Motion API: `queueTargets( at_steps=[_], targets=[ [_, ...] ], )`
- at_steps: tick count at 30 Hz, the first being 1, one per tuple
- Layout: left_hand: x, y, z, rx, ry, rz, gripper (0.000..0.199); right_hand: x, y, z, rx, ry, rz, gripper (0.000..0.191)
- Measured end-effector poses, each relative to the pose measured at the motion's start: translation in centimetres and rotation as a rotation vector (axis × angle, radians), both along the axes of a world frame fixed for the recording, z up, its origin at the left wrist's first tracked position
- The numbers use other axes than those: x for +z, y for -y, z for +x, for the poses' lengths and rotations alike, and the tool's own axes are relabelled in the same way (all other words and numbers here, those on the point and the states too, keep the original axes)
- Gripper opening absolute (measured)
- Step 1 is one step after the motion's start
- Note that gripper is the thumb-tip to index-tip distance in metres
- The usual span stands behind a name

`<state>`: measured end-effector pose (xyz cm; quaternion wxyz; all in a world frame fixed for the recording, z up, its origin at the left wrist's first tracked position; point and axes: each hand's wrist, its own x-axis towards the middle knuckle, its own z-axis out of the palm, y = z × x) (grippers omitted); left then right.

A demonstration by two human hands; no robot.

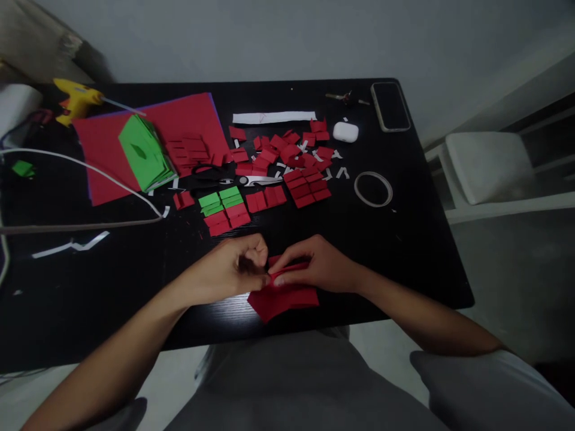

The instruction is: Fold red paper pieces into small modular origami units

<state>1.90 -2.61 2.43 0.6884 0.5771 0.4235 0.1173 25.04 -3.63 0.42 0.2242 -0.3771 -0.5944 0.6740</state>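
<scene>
A folded red paper [283, 300] lies near the table's front edge, under both hands. My left hand [245, 266] is closed, its thumb and curled fingers at the paper's upper left part. From the right, my right hand [317, 263] pinches the same paper, its fingertips close to my left thumb. Beyond the hands sit small folded green pieces [221, 200] and small folded red pieces [308, 187] in groups. Scissors [258, 180] lie between these groups and a loose pile of red pieces [278, 149].
On the black table [422, 239] are a phone [390, 106], a white case [345, 131], a tape ring [373, 189], a green paper stack [146, 152] on a red sheet [103, 161], and a yellow glue gun [77, 100]. A white cable crosses the left side.
</scene>
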Motion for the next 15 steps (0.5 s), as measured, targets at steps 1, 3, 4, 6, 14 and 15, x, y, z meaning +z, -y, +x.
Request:
queueTargets(
  at_steps=[1,3,4,6,14,15],
  targets=[
    [0.02,-0.02,-0.04,-0.001,-0.001,-0.002,0.025,-0.02,-0.02,0.01,0.004,0.0,0.002,0.02],
    [0.1,-0.07,-0.14,-0.003,-0.002,-0.021,0.023,-0.07,-0.06,0.03,0.007,-0.009,0.004,0.02],
    [0.14,-0.1,-0.21,-0.005,-0.003,-0.031,0.023,-0.1,-0.08,0.04,0.005,-0.016,0.008,0.02],
    [0.22,-0.16,-0.32,-0.011,-0.006,-0.043,0.022,-0.11,-0.1,0.06,0.003,-0.027,0.022,0.021],
    [0.48,-0.49,-0.27,-0.04,-0.015,-0.026,0.014,0.04,0.07,0.01,-0.012,-0.056,-0.011,0.019],
    [0.52,-0.52,-0.25,-0.045,-0.015,-0.024,0.011,0.04,0.11,-0.02,-0.029,-0.077,-0.034,0.021]
  ],
)
